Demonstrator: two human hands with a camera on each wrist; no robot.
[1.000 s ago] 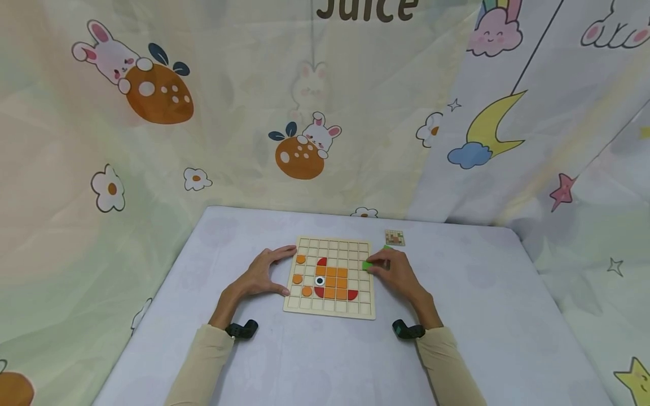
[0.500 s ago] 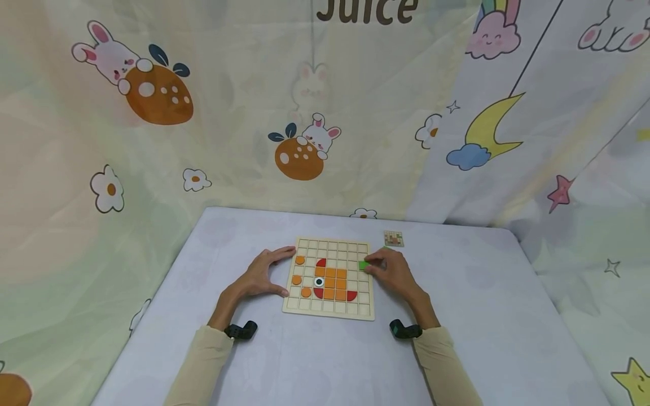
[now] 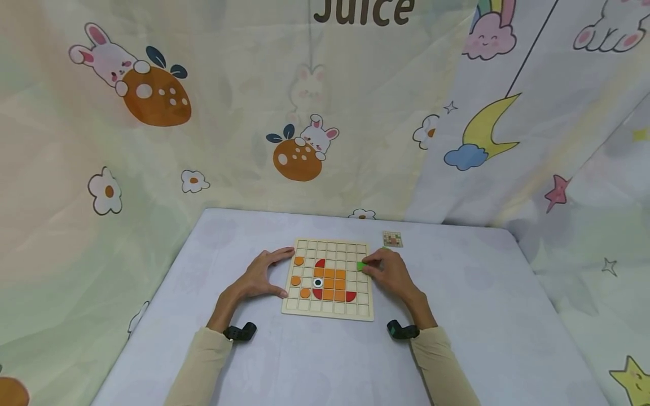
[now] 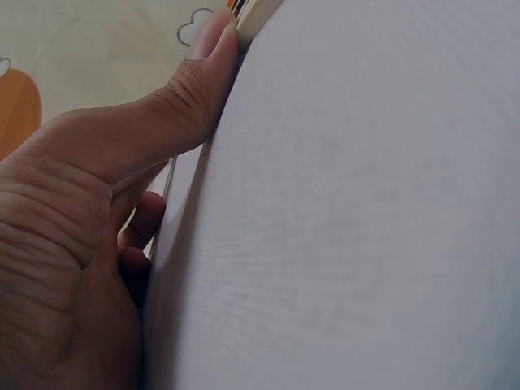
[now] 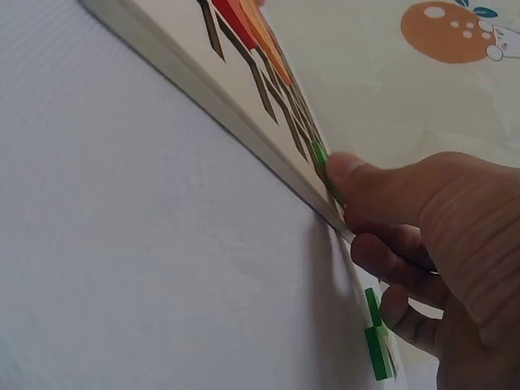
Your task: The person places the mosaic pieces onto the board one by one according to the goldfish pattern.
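Observation:
A wooden grid board (image 3: 325,317) lies on the table with a mosaic of orange square tiles (image 3: 334,283), red quarter-round tiles (image 3: 350,296) and an eye tile (image 3: 317,283). Several round orange tiles (image 3: 295,281) sit to the left of it in the grid. My left hand (image 3: 252,277) rests against the board's left edge, thumb and fingers spread apart; in the left wrist view the thumb (image 4: 213,61) touches the board's side. With thumb and fingertips, my right hand (image 3: 393,275) pinches a green tile (image 3: 361,266) at the board's right-hand columns. Its underside is hidden.
A small picture card (image 3: 392,239) lies beyond the board at the right. More green tiles (image 5: 378,353) lie on the table by my right hand, mostly hidden in the head view. White cloth (image 3: 315,361) covers the table; a printed curtain (image 3: 228,113) hangs behind.
My right hand has moved slightly left, bringing the green tile from the board's right edge farther over the grid. The left hand keeps its place on the board.

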